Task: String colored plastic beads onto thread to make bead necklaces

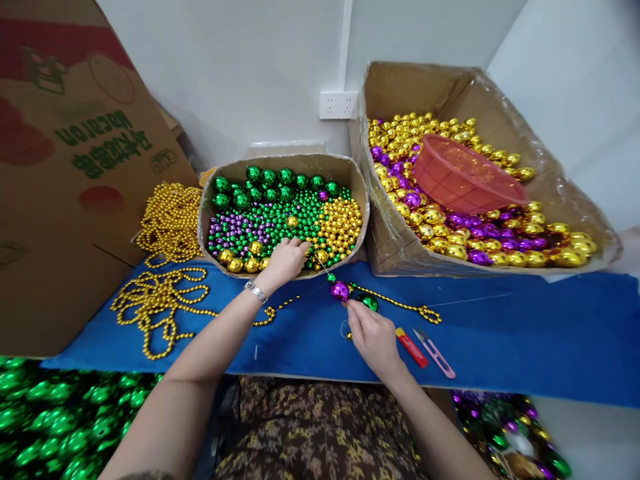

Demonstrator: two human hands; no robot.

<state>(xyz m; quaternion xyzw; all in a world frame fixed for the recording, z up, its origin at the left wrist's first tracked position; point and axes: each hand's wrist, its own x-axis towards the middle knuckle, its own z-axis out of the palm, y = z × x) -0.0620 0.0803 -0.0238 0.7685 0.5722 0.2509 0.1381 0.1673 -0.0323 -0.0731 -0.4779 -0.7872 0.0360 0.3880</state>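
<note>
My left hand (287, 259), with a metal watch band at the wrist, is over the near edge of a small cardboard box (283, 161) of beads. Its fingers are pinched on a thin string (324, 266), which slants down to a small green bead (331, 277). Just below that bead is a shiny purple ball (339, 291), held between the thumb and fingers of my right hand (371, 332). Beside these fingers lies a large green ball (369, 302). A gold bead chain (395, 302) runs off to the right, ending in a bunched loop.
Gold bead strands (160, 303) lie loose on the blue table (520, 340), with a pile (170, 217) behind. A red lighter (413, 348) and pink-handled thread snips (436, 353) lie right. A large box (385, 247) holds gold and purple balls and a red basket (460, 177). A tall carton (60, 253) stands left.
</note>
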